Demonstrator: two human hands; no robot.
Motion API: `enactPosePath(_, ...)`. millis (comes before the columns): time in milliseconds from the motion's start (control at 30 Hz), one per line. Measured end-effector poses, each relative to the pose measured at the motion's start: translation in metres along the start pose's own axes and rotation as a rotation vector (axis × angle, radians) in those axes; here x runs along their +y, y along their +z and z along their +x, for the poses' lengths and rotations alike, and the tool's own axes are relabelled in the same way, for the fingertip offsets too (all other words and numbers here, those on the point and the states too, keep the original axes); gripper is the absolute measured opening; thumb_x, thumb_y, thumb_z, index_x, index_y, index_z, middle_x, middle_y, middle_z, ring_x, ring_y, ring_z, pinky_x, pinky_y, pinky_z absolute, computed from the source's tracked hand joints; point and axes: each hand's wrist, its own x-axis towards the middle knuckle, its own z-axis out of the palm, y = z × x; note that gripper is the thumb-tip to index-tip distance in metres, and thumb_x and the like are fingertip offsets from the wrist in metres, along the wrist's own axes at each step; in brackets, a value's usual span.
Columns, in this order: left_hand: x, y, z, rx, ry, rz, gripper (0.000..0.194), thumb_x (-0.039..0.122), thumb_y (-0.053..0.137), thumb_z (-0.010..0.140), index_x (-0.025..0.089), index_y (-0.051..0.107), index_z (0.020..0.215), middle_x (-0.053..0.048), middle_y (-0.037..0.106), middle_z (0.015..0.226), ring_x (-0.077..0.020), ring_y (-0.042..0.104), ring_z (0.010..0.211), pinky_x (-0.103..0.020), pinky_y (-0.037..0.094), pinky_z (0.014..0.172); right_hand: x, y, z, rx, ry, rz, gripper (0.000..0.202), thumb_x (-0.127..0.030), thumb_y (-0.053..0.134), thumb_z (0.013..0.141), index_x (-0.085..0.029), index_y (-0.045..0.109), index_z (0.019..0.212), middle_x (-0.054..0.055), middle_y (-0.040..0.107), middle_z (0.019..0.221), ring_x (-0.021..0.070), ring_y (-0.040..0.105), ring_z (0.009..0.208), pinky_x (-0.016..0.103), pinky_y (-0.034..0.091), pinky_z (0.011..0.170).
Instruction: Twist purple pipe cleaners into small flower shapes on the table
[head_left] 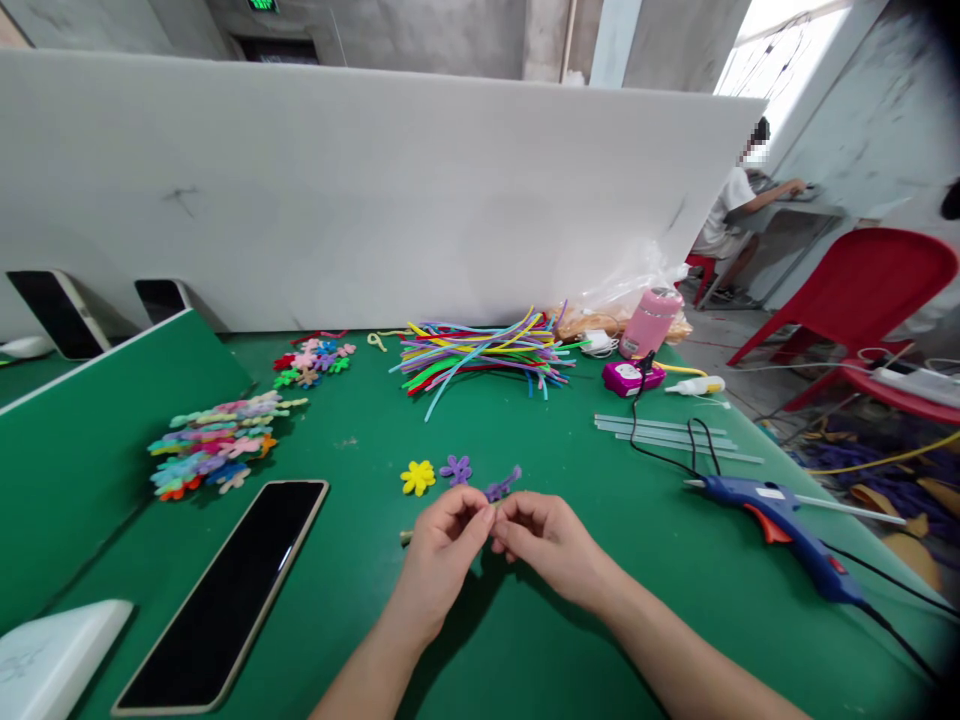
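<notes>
My left hand [448, 545] and my right hand [547, 545] meet at the fingertips over the green table. Both are pinched together on something small that the fingers mostly hide. Just beyond them lie a yellow flower [418, 477], a purple flower [456, 470] and a purple fuzzy piece [504, 484] partly behind my fingers. A short olive-coloured end [406, 538] shows left of my left hand. Farther back is a loose pile of coloured pipe cleaners [487, 352].
Coloured flowers [217, 440] are piled at left, near a large phone [225, 595]. At right lie a blue glue gun [787, 520], glue sticks [675, 435], a magenta box [634, 377] and a pink bottle [651, 322]. A person [731, 205] sits far back right.
</notes>
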Motion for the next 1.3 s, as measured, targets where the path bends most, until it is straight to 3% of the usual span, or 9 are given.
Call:
enactPosePath(167,0.001,0.002,-0.001,-0.002,0.016,0.058,0.014,0.023,0.052,0.078,0.017,0.051,0.065,0.006,0.044,0.058,-0.0085,0.038,0.053,-0.02,0.031,0.05,0.0,-0.002,-0.002,0.046,-0.106,-0.216,0.012,-0.017,0.048,0.074,-0.015,0.058,0.068,-0.001,0.054,0.061,0.0097,0.046,0.055,0.021,0.036,0.053)
enactPosePath(367,-0.004,0.001,-0.001,0.18,0.082,0.194,0.012,0.026,0.05,0.08,0.019,0.053,0.071,0.006,0.043,0.058,-0.0093,0.037,0.052,-0.02,0.031,0.049,0.004,-0.029,0.009,0.286,-0.171,-0.457,0.023,-0.029,0.043,0.084,-0.016,0.055,0.069,-0.001,0.053,0.058,0.0108,0.046,0.052,0.022,0.036,0.051)
enactPosePath(500,-0.003,0.002,-0.002,0.179,0.181,0.339,0.013,0.025,0.046,0.082,0.019,0.052,0.073,0.003,0.048,0.063,-0.0117,0.043,0.057,-0.022,0.035,0.054,0.015,-0.04,0.017,0.386,-0.234,-0.539,0.019,-0.025,0.049,0.079,-0.016,0.057,0.093,0.004,0.062,0.079,0.0145,0.055,0.065,0.025,0.043,0.059)
enactPosePath(667,-0.005,0.01,-0.008,-0.03,0.35,0.662,0.019,0.02,0.042,0.084,0.019,0.052,0.067,0.0,0.049,0.062,-0.0152,0.047,0.061,-0.026,0.036,0.059,0.009,-0.032,0.026,0.315,-0.306,-0.773,0.028,-0.017,0.047,0.079,-0.018,0.056,0.105,0.007,0.063,0.099,0.0163,0.058,0.076,0.029,0.046,0.072)
enactPosePath(833,-0.01,0.015,-0.012,-0.17,0.446,0.831,0.021,0.018,0.04,0.084,0.018,0.054,0.069,-0.004,0.055,0.065,-0.0168,0.049,0.063,-0.029,0.037,0.062,-0.008,-0.027,0.048,0.094,-0.245,-1.203,0.041,-0.009,0.038,0.083,-0.018,0.049,0.122,0.007,0.056,0.12,0.0194,0.051,0.104,0.03,0.037,0.089)
enactPosePath(1033,-0.009,0.014,-0.012,-0.165,0.455,0.838,0.02,0.017,0.041,0.083,0.018,0.056,0.07,-0.004,0.056,0.065,-0.0171,0.05,0.063,-0.029,0.037,0.062,-0.009,-0.036,0.064,0.016,-0.204,-1.196,0.036,-0.01,0.045,0.08,-0.021,0.058,0.112,0.011,0.063,0.102,0.0247,0.053,0.096,0.034,0.038,0.081)
enactPosePath(1200,-0.01,0.015,-0.012,-0.115,0.431,0.768,0.019,0.018,0.042,0.083,0.018,0.058,0.074,-0.004,0.056,0.068,-0.0174,0.051,0.066,-0.028,0.038,0.064,-0.009,-0.047,0.059,0.118,-0.194,-0.981,0.031,-0.011,0.052,0.074,-0.019,0.062,0.102,0.009,0.062,0.092,0.0215,0.056,0.085,0.031,0.04,0.074)
enactPosePath(1300,-0.008,0.015,-0.011,-0.023,0.373,0.642,0.016,0.02,0.044,0.082,0.018,0.058,0.075,-0.003,0.054,0.067,-0.0164,0.05,0.064,-0.027,0.038,0.06,-0.009,-0.052,0.051,0.181,-0.168,-0.787,0.019,-0.024,0.05,0.079,-0.015,0.062,0.091,0.005,0.061,0.075,0.0157,0.056,0.065,0.027,0.042,0.061)
